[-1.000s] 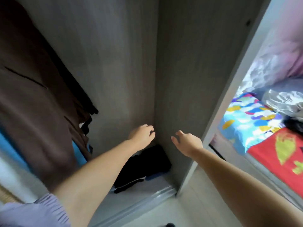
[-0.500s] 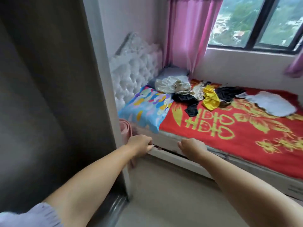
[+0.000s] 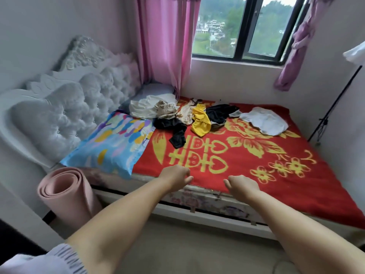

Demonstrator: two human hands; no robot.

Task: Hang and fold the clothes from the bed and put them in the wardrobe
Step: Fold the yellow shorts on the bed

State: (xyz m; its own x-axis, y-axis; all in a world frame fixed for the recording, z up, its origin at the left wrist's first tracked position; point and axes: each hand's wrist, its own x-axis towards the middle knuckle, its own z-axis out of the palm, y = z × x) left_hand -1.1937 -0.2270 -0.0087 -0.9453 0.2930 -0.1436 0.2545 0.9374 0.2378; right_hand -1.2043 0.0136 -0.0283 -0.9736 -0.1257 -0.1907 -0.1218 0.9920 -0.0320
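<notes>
Both arms out toward the bed [image 3: 296, 184], left hand [image 3: 175, 177] and right hand [image 3: 242, 185] over its near edge, fingers loosely curled and holding nothing. The clothes [image 3: 189, 117] lie heaped well beyond them, near the pillow [image 3: 110, 143], perhaps six or seven pieces. This looks like the fetch step: next, lean in and lift one garment clear.

You face a bed with a white tufted headboard [image 3: 65, 113], its mattress covered by a red blanket patterned with yellow flowers and characters [image 3: 246, 165]. At its head lie a blue pillow with coloured dabs [image 3: 112, 143] and a grey pillow [image 3: 156, 89]. Across the far half lie a cream garment [image 3: 144, 108], a black garment [image 3: 173, 129], a yellow garment [image 3: 200, 123] and a white garment [image 3: 264, 121].
</notes>
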